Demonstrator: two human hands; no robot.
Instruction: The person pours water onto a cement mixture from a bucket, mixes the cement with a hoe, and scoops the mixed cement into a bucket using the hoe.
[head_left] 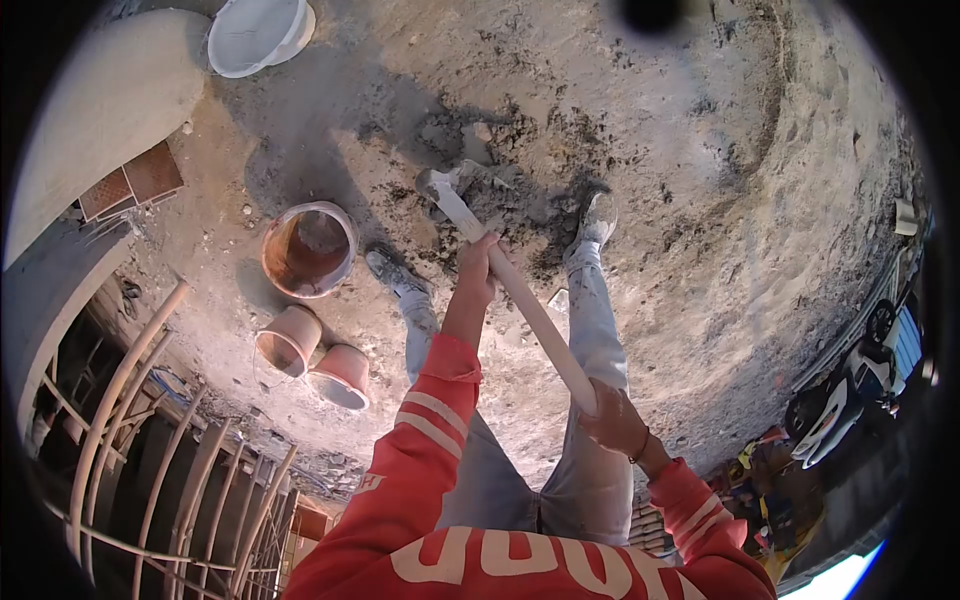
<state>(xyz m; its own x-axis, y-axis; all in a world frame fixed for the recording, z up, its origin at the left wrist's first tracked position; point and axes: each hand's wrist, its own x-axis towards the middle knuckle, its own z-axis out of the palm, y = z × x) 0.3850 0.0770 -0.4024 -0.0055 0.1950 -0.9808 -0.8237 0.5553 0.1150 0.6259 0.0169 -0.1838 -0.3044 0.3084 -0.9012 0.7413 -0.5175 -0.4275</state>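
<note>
A hoe (pixel 540 325) with a long pale wooden handle slants across the middle of the head view. My left hand (pixel 479 266) is wrapped round the handle's lower part, nearer the blade. Farther back, my right hand (pixel 613 420) grips the handle close to its upper end. The hoe's head rests at a pile of wet grey mortar (pixel 500 205) on the ground, which partly hides the blade. My two shoes stand on either side of the handle, the right one (pixel 597 220) at the edge of the mortar.
Left of my feet stand a large round tub (pixel 345 270) and two smaller buckets, one (pixel 290 335) beside another (pixel 345 370). A white basin (pixel 300 35) is at the upper left. Wooden poles (pixel 130 365) stand at lower left. A motorbike (pixel 850 400) is at far right.
</note>
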